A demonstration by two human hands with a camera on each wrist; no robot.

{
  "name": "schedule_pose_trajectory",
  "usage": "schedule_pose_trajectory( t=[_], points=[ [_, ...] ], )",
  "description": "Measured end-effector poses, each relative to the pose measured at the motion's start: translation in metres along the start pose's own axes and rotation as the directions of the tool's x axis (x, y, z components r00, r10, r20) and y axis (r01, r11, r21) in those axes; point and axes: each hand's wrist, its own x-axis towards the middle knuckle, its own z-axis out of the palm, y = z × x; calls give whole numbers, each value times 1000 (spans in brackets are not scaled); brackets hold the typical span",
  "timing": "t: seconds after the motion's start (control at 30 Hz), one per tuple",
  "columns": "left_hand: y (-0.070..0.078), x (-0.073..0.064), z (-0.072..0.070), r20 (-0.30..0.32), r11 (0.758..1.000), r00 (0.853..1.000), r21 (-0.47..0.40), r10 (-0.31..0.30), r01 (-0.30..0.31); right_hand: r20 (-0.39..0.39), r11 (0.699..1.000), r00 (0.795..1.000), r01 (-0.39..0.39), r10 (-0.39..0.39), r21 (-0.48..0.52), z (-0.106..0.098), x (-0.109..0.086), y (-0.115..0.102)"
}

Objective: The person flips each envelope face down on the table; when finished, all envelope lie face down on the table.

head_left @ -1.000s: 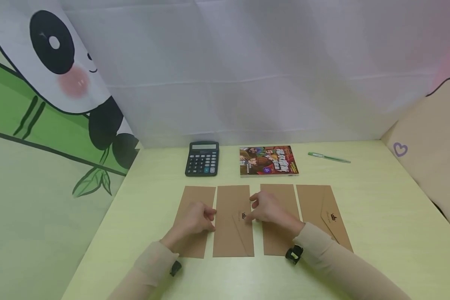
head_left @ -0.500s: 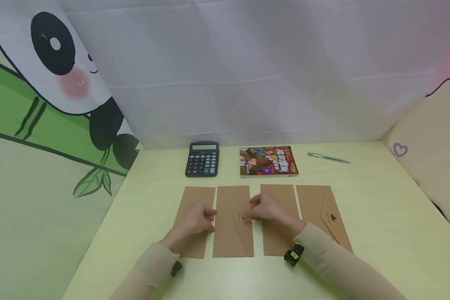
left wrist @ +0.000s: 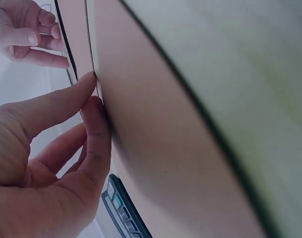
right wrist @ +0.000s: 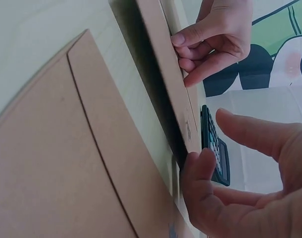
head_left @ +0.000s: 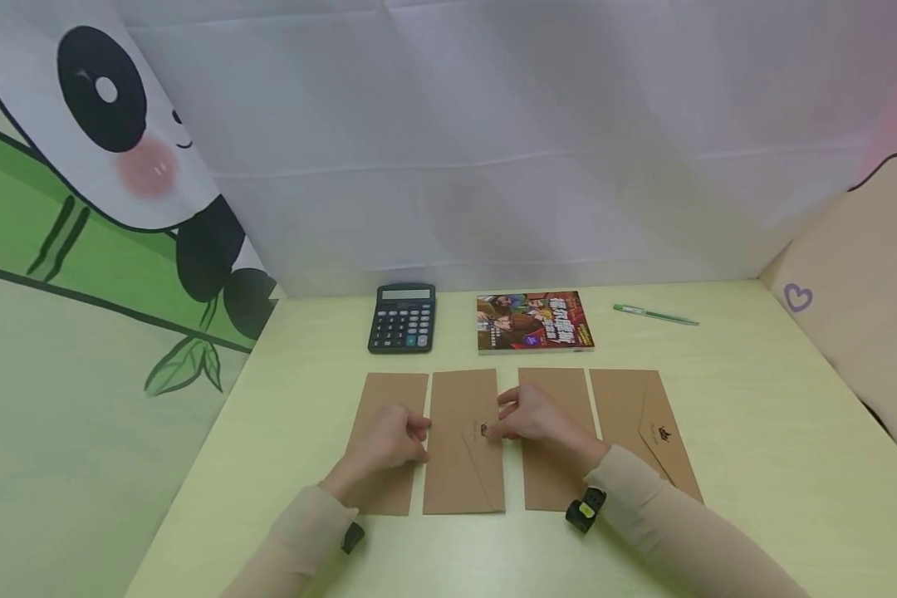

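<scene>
Four-sided brown kraft envelopes lie side by side. The second from the left, an envelope (head_left: 459,465) with a printed crown and a slanted flap, is between my hands. My left hand (head_left: 384,436) reaches over the leftmost envelope (head_left: 392,386), thumb and fingertips at the second envelope's left edge, loosely bent. My right hand (head_left: 541,419) lies over the third envelope (head_left: 556,382); its thumb hangs over the crown print and its bent fingers meet the right edge. In the right wrist view, a shadow runs beneath this edge of the envelope (right wrist: 163,54), and the thumb stands apart from the fingers.
A black calculator (head_left: 402,320), a comic-style book (head_left: 535,322) and a green pen (head_left: 655,314) lie behind the envelopes. The rightmost envelope (head_left: 628,399) lies beside my right forearm. White cloth (head_left: 493,166) hangs at the table's back, with printed panels at the sides.
Both hands stay almost where they were. The right thumb shifts slightly over the crown print, and the envelope between the hands barely moves.
</scene>
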Motion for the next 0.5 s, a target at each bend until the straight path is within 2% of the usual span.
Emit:
schedule_pose_trajectory(
  t=[0.17,0.27,0.4,0.5],
  points=[
    [2,1,0,-4,997,1000,81,-1,1,0,999,1000,17,-17,37,-1,0,-1],
    [5,1,1,-5,992,1000,125,-23,24,-6,998,1000,29,-29,53,-2,0,-1],
    [8,2,1,1,987,999,151,-46,45,-2,998,999,35,-35,55,-3,0,-1],
    [9,2,1,5,987,1000,155,-29,28,5,997,999,39,-39,67,-4,-1,0]
  ],
)
